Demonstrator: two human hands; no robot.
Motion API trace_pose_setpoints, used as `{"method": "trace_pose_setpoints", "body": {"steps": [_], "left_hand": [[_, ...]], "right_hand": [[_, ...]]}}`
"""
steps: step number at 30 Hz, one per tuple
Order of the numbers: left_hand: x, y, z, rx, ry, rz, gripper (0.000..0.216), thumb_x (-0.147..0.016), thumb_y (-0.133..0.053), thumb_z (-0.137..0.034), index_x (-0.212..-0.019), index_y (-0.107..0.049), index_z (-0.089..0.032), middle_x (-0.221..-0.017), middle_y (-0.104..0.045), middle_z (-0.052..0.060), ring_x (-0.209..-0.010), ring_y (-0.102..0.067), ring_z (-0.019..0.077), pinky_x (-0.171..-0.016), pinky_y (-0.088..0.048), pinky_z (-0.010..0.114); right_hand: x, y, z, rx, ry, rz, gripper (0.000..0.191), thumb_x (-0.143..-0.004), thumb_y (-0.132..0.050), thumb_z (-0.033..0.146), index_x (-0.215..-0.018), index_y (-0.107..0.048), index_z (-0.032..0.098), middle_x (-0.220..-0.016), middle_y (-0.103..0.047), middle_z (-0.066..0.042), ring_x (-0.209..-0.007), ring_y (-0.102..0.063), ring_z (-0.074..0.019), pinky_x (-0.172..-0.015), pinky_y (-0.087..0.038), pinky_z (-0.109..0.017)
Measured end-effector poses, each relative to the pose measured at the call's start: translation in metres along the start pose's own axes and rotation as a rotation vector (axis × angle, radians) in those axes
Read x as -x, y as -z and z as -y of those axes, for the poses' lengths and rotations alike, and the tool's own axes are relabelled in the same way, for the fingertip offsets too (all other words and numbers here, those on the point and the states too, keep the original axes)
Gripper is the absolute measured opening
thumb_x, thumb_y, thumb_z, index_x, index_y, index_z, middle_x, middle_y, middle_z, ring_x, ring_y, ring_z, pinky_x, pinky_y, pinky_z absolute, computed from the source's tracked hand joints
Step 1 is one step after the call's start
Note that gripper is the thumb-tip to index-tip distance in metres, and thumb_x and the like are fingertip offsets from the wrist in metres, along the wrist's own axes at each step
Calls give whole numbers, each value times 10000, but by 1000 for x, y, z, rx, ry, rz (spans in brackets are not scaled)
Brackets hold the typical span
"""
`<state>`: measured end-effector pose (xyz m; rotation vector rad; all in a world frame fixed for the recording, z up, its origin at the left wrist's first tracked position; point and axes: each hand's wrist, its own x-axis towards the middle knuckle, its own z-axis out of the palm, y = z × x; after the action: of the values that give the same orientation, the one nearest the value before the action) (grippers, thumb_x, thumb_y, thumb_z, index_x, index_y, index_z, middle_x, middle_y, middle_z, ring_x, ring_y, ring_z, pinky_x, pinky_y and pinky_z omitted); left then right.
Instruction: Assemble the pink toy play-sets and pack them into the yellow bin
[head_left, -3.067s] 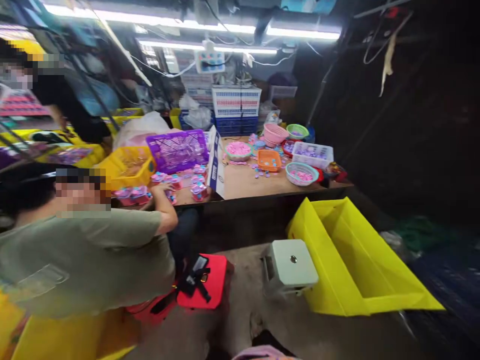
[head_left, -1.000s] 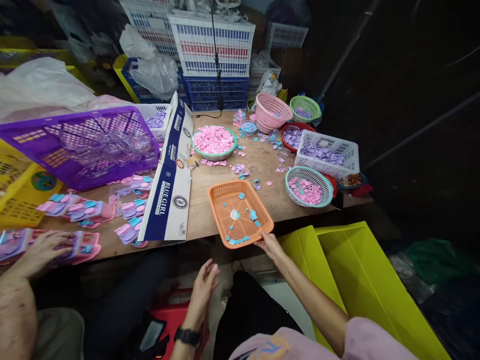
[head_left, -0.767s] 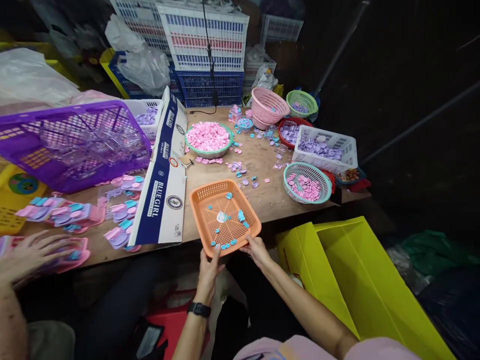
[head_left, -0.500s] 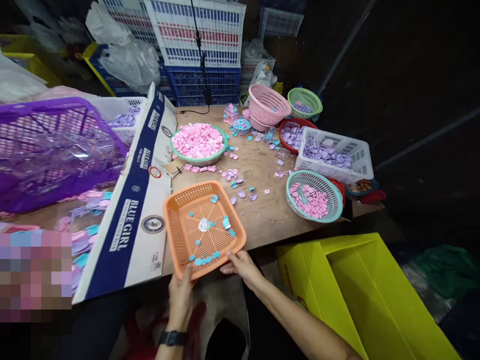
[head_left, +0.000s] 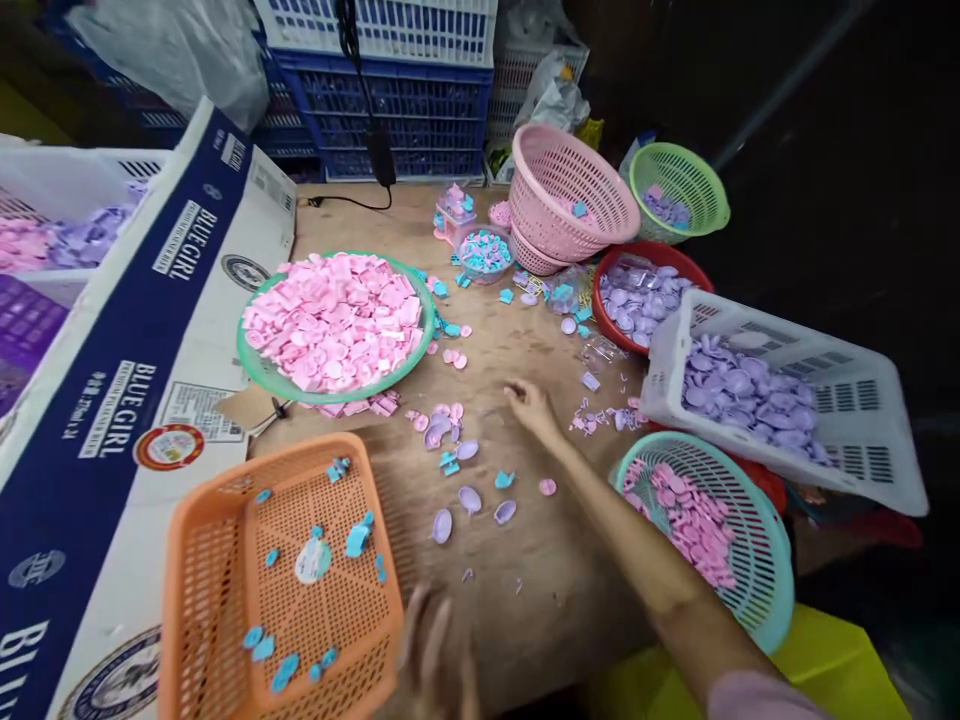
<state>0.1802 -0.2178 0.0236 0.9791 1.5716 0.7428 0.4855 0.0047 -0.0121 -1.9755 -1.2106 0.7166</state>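
My right hand [head_left: 531, 412] reaches over the middle of the wooden table, its fingers curled together; whether anything small is in them is hidden. Near it lie loose pink discs, purple oval pieces [head_left: 469, 499] and a blue piece [head_left: 504, 480]. My left hand [head_left: 436, 655], blurred by motion, is beside the right edge of the orange basket [head_left: 281, 455], with its fingers apart and nothing seen in them. Inside that basket are several small blue pieces [head_left: 358, 540] and a round white sticker.
A green-rimmed basin of pink pieces [head_left: 337, 320] stands at left, beside a cardboard panel [head_left: 150, 330]. On the right are a turquoise basket [head_left: 757, 560], a white basket [head_left: 870, 400], a red bowl [head_left: 694, 265], a pink colander [head_left: 574, 200] and a green basket [head_left: 709, 190].
Both hands have let go of the orange basket, which now sits at the lower left of the view. My right hand has moved forward over the table. The view has come closer.
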Motion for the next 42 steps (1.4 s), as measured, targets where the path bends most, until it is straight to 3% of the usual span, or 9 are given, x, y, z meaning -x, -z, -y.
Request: {"method": "trace_pose_setpoints", "body": {"steps": [5, 8, 11, 14, 18, 25, 30, 35, 42], "left_hand": [[-119, -95, -72, -159, -290, -372, 534, -1031, -448, -437, -1510, -437, -200, -1613, -331, 172, -1586, -220, 303, -1318, -201, 469], [-195, -99, -68, -290, -304, -573, 530, -1043, -375, -356, -1478, -445, -62, -1575, -345, 261, -1552, -276, 337, -1292, -216, 516], [-233, -87, -38, -510, -260, -612, 536, -1035, -358, -325, -1447, -485, -7, -1548, -403, 289, -1488, -368, 370, -1237, -304, 553], [-242, -83, -17, -726, -222, -613, 534, -1044, -394, -375, -1473, -506, -77, -1563, -454, 228, -1485, -368, 372, -1201, -343, 569], [-239, -90, -17, -865, -186, -639, 540, -1051, -391, -384, -1500, -491, -102, -1569, -473, 201, -1496, -349, 356, -1166, -377, 568], [-238, -90, -23, -953, -103, -602, 556, -1037, -378, -357, -1517, -471, -92, -1568, -467, 224, -1489, -350, 366, -1133, -384, 606], [-237, -88, -21, -999, -127, -600, 573, -1052, -332, -394, -1487, -494, -57, -1563, -473, 225, -1470, -361, 377, -1138, -378, 584], [-238, -87, -21, -995, -103, -598, 568, -1040, -348, -382, -1496, -483, -72, -1554, -477, 232, -1475, -353, 378, -1151, -346, 608], [-238, -85, -16, -1027, -134, -606, 565, -1040, -359, -389, -1490, -480, -68, -1565, -460, 237, -1469, -363, 384, -1188, -289, 634]], "right_hand": [[-114, -33, 20, 166, 198, 22, 371, -874, -563, 82, -1208, -722, 83, -1226, -701, -178, -1162, -626, -259, -1094, -469, -390], [-169, -46, 25, 340, 263, -9, 472, -895, -491, 83, -1343, -642, 79, -1384, -601, -204, -1354, -475, -299, -1176, -373, -457], [-211, -49, 19, 509, 157, -55, 547, -915, -439, 82, -1448, -560, 94, -1545, -454, -214, -1422, -375, -336, -1176, -342, -529], [-226, -47, 7, 562, 111, -41, 515, -929, -398, 68, -1403, -601, 82, -1523, -463, -223, -1385, -390, -342, -1161, -350, -519], [-212, -51, 1, 493, 264, -40, 395, -981, -391, 128, -1237, -691, 104, -1318, -576, -200, -1210, -495, -311, -1088, -420, -454], [-193, -96, 45, 272, 427, 142, 353, -998, -385, 109, -1250, -633, 116, -1216, -620, -152, -1189, -555, -239, -1094, -442, -354], [-179, -121, 68, 429, 405, 302, 364, -1019, -523, 247, -1356, -580, 121, -1333, -573, -179, -1203, -529, -299, -1036, -475, -430], [-175, -123, 69, 442, 397, 299, 465, -1048, -455, 226, -1508, -450, 160, -1375, -558, -164, -1229, -526, -270, -1044, -468, -401], [-164, -130, 64, 629, 489, 307, 346, -1090, -407, 285, -1382, -589, 258, -1315, -591, -113, -1175, -548, -268, -938, -480, -369]]}}
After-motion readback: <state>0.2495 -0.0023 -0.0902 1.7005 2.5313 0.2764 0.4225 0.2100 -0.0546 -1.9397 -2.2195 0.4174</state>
